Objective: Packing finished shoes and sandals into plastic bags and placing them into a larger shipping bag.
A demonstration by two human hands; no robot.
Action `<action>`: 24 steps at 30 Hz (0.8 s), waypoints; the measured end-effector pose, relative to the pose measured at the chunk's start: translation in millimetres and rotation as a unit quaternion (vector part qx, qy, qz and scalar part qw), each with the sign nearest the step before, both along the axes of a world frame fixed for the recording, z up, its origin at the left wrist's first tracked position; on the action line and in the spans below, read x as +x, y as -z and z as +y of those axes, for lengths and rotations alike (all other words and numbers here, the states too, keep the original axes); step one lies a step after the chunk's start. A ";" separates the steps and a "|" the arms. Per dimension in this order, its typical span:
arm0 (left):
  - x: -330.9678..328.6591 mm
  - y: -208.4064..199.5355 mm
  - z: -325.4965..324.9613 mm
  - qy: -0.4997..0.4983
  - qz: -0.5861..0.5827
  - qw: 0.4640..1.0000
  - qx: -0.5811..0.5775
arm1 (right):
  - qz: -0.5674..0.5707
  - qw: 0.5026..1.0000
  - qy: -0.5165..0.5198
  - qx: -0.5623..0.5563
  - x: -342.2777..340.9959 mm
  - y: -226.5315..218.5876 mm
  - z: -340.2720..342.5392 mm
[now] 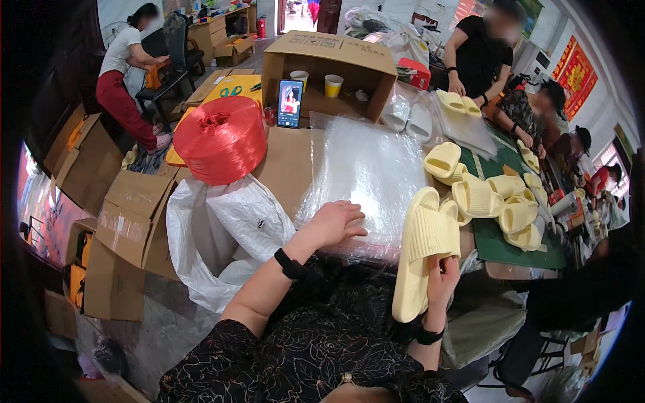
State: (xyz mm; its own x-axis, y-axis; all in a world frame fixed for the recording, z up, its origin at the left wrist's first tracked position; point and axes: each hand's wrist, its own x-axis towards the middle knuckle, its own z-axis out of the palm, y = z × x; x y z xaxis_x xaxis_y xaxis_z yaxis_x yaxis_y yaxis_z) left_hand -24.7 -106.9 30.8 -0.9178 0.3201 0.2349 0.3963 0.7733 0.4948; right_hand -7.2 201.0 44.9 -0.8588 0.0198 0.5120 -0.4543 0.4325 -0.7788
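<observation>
The left forearm (272,292) slants up and inward to the near edge of the tabletop (289,161), where the left hand (336,223) lies palm down, fingers slightly bent. The right hand (443,281) is by that edge, nearer the body, fingers curled in a grip. Black bands (289,264) circle both wrists.

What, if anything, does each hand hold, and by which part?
The right hand holds a yellow slipper by its strap; the left hand only rests on clear plastic.
</observation>
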 end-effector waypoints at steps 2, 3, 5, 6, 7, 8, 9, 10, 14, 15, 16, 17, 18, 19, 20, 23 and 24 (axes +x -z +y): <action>1.3 -5.9 2.4 -0.022 -0.008 1.000 0.016 | 0.004 1.000 0.004 0.018 0.4 -2.1 -1.6; -0.5 -2.7 1.4 -0.020 -0.009 1.000 0.015 | 0.008 1.000 0.004 0.019 -0.2 -2.1 -2.3; -4.0 6.6 -3.5 -0.018 0.042 0.999 0.022 | 0.012 1.000 0.004 0.020 -0.3 0.1 -2.2; -5.3 11.2 -5.8 -0.017 0.041 0.999 0.021 | 0.002 1.000 0.003 0.016 -1.0 2.7 -0.6; -6.7 13.2 -7.4 -0.011 0.056 0.998 -0.002 | -0.008 1.000 0.003 0.013 -1.3 4.2 0.6; -8.4 15.1 -8.5 -0.006 0.071 0.997 -0.025 | -0.008 1.000 0.004 0.013 -1.3 4.3 0.6; -10.7 16.8 -9.4 -0.005 0.070 0.997 -0.025 | -0.003 1.000 0.005 0.016 -1.6 3.8 0.1; -13.1 17.2 -10.1 -0.007 0.056 0.998 -0.010 | 0.002 1.000 0.005 0.020 -1.9 3.2 -0.3; -19.1 17.9 -7.2 -0.022 0.049 0.999 -0.005 | 0.006 1.000 0.002 0.018 -0.5 -0.5 -3.4; -20.7 17.4 -6.6 -0.022 0.049 0.999 -0.005 | 0.000 1.000 0.001 0.021 0.0 -1.8 -3.9; -21.8 16.2 -6.3 -0.036 0.037 0.999 0.015 | -0.006 1.000 -0.001 0.023 0.4 -2.4 -4.4; -22.2 15.2 -5.8 -0.049 0.025 0.998 0.034 | -0.006 1.000 -0.002 0.023 0.6 -2.1 -4.2; -21.5 14.7 -5.2 -0.050 0.025 0.998 0.034 | -0.016 0.999 -0.002 0.041 0.9 -1.6 -3.7; -19.7 10.3 -3.4 -0.084 0.007 0.993 0.077 | -0.026 0.998 -0.002 0.060 1.5 -2.0 -3.5; -18.9 7.7 -2.0 -0.119 -0.010 0.986 0.120 | -0.026 0.998 -0.001 0.059 2.6 -3.2 -4.7; -20.7 6.1 -1.1 -0.158 -0.042 0.974 0.154 | -0.018 0.998 -0.034 0.047 8.3 -10.1 -12.3; -21.0 7.5 -1.5 -0.159 -0.042 0.974 0.154 | -0.024 0.997 -0.044 0.057 10.0 -11.9 -14.3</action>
State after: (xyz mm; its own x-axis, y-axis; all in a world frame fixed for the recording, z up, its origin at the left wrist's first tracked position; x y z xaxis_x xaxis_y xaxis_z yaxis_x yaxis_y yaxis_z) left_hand -45.7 -108.4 23.4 -0.9792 -0.0570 0.1949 0.1094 0.6607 0.7427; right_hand 2.8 186.7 56.8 -0.8783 -0.1130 0.4646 -0.4579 0.4786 -0.7492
